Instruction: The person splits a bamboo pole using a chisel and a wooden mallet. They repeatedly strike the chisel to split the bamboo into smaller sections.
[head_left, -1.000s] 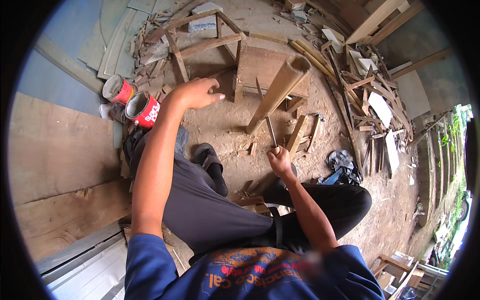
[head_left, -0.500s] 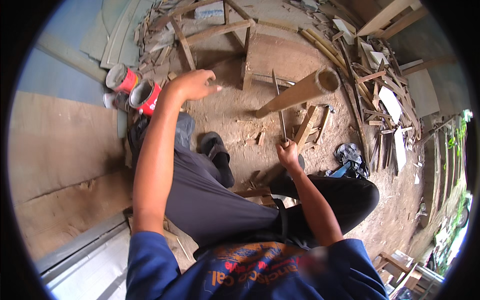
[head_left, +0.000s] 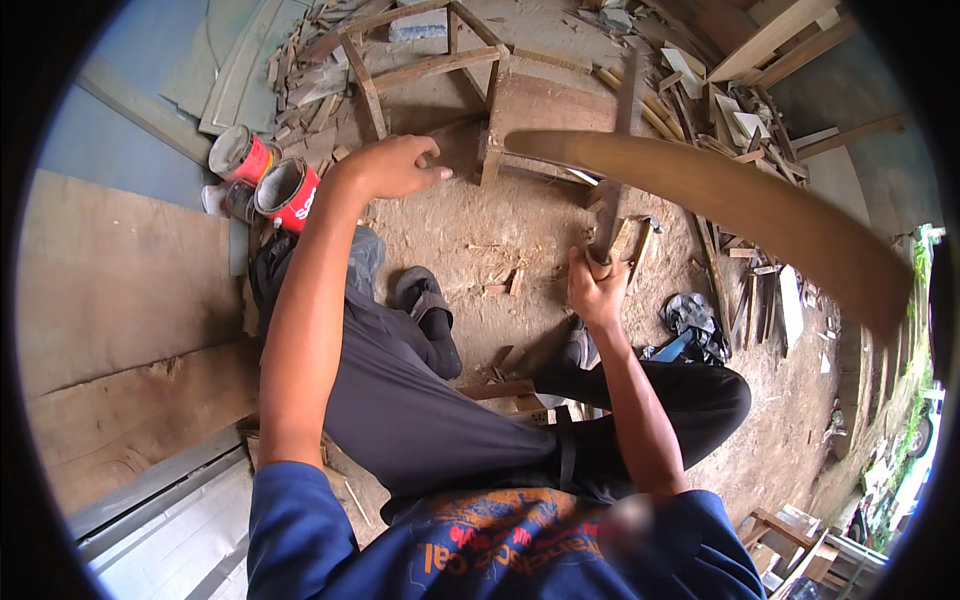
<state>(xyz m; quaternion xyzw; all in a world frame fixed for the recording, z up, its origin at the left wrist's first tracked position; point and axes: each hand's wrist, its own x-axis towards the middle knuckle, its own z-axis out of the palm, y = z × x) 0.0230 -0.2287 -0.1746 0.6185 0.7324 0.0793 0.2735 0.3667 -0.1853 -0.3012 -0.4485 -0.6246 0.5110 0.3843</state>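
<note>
My right hand (head_left: 599, 287) is closed round the handle of a machete (head_left: 622, 125), whose broad blade points away from me. Across and above the blade a tan, bamboo-like tube (head_left: 720, 190) hangs in the air, smeared by motion and bent by the lens. Its narrow end is near the wooden frame and its wide end reaches far right; neither hand touches it. My left hand (head_left: 405, 168) is held out over the floor with loosely curled fingers, the thumb apart and nothing in it. Beyond the right hand lies a small wood block (head_left: 625, 243), partly hidden by the machete.
A wooden frame (head_left: 430, 68) and a board (head_left: 550, 105) stand ahead. Two red paint cans (head_left: 290, 195) (head_left: 240, 155) are at the left. Scrap wood (head_left: 755, 150) is heaped at the right, a black plastic bag (head_left: 695, 320) beside my knee. Wood chips (head_left: 515, 280) litter the floor.
The tube stood upright beside the blade; now it is tipped over to the right and off the floor. The machete has turned to show its flat side. The left hand has barely moved.
</note>
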